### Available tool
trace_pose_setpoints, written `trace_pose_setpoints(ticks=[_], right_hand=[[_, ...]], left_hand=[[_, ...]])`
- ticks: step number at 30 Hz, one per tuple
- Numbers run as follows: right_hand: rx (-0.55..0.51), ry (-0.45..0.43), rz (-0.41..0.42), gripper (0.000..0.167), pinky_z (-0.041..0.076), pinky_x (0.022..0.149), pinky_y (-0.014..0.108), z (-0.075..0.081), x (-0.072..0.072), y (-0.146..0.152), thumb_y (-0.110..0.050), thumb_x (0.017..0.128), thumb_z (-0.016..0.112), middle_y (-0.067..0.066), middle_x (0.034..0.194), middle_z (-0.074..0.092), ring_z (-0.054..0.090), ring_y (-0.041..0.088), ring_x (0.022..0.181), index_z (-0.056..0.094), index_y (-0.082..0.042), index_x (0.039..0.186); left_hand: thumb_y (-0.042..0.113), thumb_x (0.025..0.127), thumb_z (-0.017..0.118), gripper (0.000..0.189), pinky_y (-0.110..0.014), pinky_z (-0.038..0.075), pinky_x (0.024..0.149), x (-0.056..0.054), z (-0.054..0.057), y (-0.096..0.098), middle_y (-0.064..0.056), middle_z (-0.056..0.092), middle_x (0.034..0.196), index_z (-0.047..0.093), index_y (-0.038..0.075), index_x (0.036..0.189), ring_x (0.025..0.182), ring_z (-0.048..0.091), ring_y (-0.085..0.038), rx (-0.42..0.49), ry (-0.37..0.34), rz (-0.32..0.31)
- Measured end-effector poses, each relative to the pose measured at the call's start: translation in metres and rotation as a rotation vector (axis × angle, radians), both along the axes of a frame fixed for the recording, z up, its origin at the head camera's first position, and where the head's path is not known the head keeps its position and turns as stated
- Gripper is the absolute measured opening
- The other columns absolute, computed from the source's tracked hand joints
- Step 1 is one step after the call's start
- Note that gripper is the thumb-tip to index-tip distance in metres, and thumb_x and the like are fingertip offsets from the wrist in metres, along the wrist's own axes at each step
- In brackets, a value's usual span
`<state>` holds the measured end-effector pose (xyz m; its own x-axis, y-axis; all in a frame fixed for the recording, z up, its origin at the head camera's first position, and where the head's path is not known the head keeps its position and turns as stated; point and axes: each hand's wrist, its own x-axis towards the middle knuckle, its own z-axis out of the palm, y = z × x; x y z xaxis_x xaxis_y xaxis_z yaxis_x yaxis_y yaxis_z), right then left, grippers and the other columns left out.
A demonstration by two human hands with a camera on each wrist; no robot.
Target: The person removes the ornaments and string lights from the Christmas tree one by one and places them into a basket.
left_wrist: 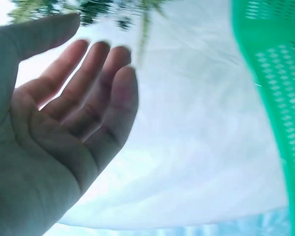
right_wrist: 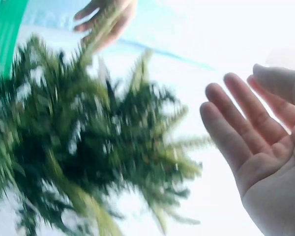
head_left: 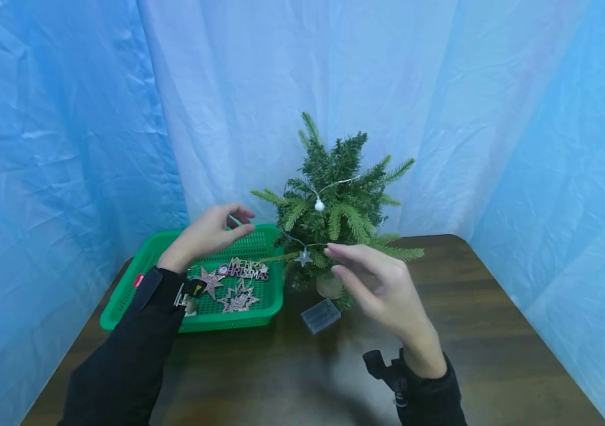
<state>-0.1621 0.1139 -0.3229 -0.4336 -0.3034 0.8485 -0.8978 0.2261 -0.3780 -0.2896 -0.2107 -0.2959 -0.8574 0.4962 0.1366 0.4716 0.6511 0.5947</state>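
Free room lies right of the tree [head_left: 354,220]; basket [head_left: 233,322] blocks left.

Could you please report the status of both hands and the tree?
Left hand empty, near basket. Right hand empty, near tree. Tree upright, lights on it. Clear box in front, seemingly blocking neither hand.

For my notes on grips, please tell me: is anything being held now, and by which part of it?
Nothing is held: the left hand and the right hand are both empty, with fingers relaxed.

Left hand [head_left: 205,232] raised, right hand [head_left: 387,290] raised, fingers [left_wrist: 119,101] seemingly relaxed
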Motion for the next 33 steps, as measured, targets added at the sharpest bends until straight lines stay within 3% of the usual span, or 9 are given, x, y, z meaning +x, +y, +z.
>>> trace_pose_setpoints(ticks=[7, 11, 15, 18, 19, 21, 26, 29, 33], right_hand=[[-0.202, -0.029, -0.031, 0.036, 0.057, 0.081, 0.026, 0.002, -0.005, 0.027, 0.018, 0.087, 0.064, 0.02, 0.113, 0.072, 0.072, 0.02, 0.101, 0.067, 0.01, 0.122], [-0.32, -0.035, -0.031, 0.031, 0.057, 0.078, 0.025, 0.001, -0.008, 0.038, 0.019, 0.088, 0.062, 0.023, 0.108, 0.072, 0.073, 0.021, 0.094, 0.065, 0.016, 0.118], [-0.381, -0.06, -0.119, 0.031, 0.057, 0.083, 0.026, 0.0, -0.017, 0.054, 0.018, 0.09, 0.062, 0.019, 0.11, 0.072, 0.071, 0.021, 0.096, 0.065, 0.015, 0.12], [-0.441, -0.159, -0.215, 0.029, 0.056, 0.085, 0.025, 0.0, -0.027, 0.07, 0.009, 0.096, 0.063, 0.017, 0.113, 0.07, 0.069, 0.022, 0.1, 0.065, 0.01, 0.125], [-0.457, -0.205, -0.244, 0.03, 0.056, 0.085, 0.025, 0.0, -0.031, 0.076, 0.004, 0.098, 0.063, 0.016, 0.115, 0.07, 0.069, 0.023, 0.101, 0.064, 0.008, 0.127], [-0.457, -0.309, -0.298, 0.034, 0.055, 0.086, 0.023, 0.003, -0.04, 0.088, -0.006, 0.1, 0.064, 0.013, 0.118, 0.068, 0.068, 0.02, 0.103, 0.063, 0.001, 0.133], [-0.389, -0.582, -0.228, 0.05, 0.053, 0.091, 0.022, 0.01, -0.065, 0.11, -0.021, 0.101, 0.065, 0.013, 0.132, 0.062, 0.062, 0.016, 0.116, 0.052, -0.006, 0.147], [-0.305, -0.724, -0.16, 0.056, 0.051, 0.095, 0.024, 0.012, -0.082, 0.116, -0.025, 0.102, 0.063, 0.016, 0.142, 0.056, 0.058, 0.018, 0.123, 0.046, -0.008, 0.152], [-0.205, -0.848, -0.076, 0.059, 0.05, 0.099, 0.027, 0.012, -0.105, 0.121, -0.03, 0.103, 0.062, 0.015, 0.15, 0.05, 0.055, 0.018, 0.129, 0.042, -0.01, 0.155]], left_hand=[[0.028, 0.106, 0.057, 0.039, -0.042, 0.048, 0.097, 0.02, 0.021, 0.015, -0.009, 0.057, 0.135, 0.054, 0.012, 0.142, 0.118, 0.058, -0.025, 0.146, 0.282, 0.04], [0.024, 0.105, 0.06, 0.038, -0.039, 0.048, 0.095, 0.027, 0.028, 0.021, -0.008, 0.057, 0.137, 0.056, 0.011, 0.14, 0.12, 0.057, -0.023, 0.196, 0.453, 0.022], [0.019, 0.103, 0.063, 0.032, -0.039, 0.049, 0.091, 0.029, 0.035, 0.031, -0.007, 0.063, 0.13, 0.063, 0.01, 0.133, 0.117, 0.058, -0.023, 0.22, 0.6, -0.028], [0.016, 0.102, 0.065, 0.029, -0.039, 0.047, 0.094, 0.03, 0.042, 0.04, -0.007, 0.065, 0.127, 0.066, 0.009, 0.129, 0.115, 0.059, -0.023, 0.214, 0.683, -0.074], [0.015, 0.101, 0.066, 0.028, -0.039, 0.046, 0.096, 0.032, 0.044, 0.043, -0.007, 0.066, 0.127, 0.067, 0.009, 0.129, 0.114, 0.059, -0.022, 0.208, 0.699, -0.091], [0.014, 0.1, 0.067, 0.029, -0.033, 0.05, 0.085, 0.033, 0.049, 0.05, -0.008, 0.066, 0.127, 0.067, 0.008, 0.128, 0.093, 0.063, -0.015, 0.188, 0.725, -0.12], [0.014, 0.099, 0.069, 0.034, -0.027, 0.044, 0.057, 0.035, 0.058, 0.066, -0.009, 0.065, 0.13, 0.065, 0.005, 0.131, 0.052, 0.042, -0.007, 0.083, 0.72, -0.155], [0.015, 0.097, 0.07, 0.036, -0.03, 0.051, 0.07, 0.032, 0.062, 0.075, -0.01, 0.064, 0.131, 0.063, 0.004, 0.132, 0.065, 0.055, -0.012, -0.002, 0.7, -0.159], [0.012, 0.095, 0.072, 0.038, -0.037, 0.051, 0.096, 0.025, 0.069, 0.087, -0.012, 0.065, 0.13, 0.063, 0.003, 0.131, 0.1, 0.066, -0.022, -0.105, 0.679, -0.18]])
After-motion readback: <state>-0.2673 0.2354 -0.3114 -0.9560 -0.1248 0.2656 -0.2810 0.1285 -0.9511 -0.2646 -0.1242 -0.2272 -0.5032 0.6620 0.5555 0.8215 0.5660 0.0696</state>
